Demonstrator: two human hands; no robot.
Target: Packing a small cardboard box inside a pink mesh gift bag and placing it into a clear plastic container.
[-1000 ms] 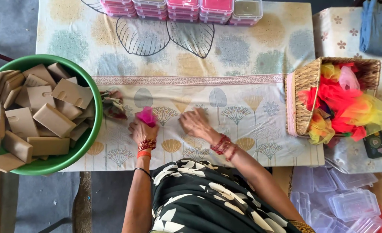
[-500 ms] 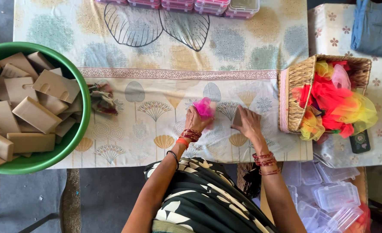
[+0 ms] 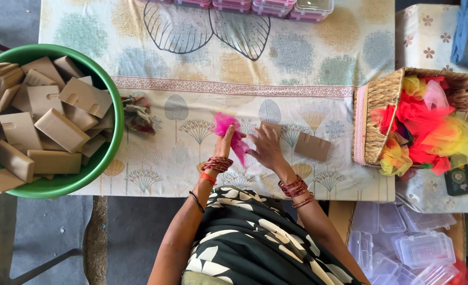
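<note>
The left hand [image 3: 224, 145] is pinching a pink net pouch [image 3: 231, 133] above the patterned tablecloth [image 3: 297, 58], while the right hand [image 3: 265, 149] is pressing flat, fingers spread, on a brown card [image 3: 270, 128]. Another brown card [image 3: 312, 146] is lying just beside it. Farther off, a wicker basket [image 3: 374, 121] and green tub [image 3: 110, 153] are flanking them.

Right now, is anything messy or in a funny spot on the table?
A little. A crumpled scrap of dark patterned cloth lies loose beside the green tub, away from the basket holding the bright netting. One brown card lies askew by the right hand. Nothing looks spilled or broken.
</note>
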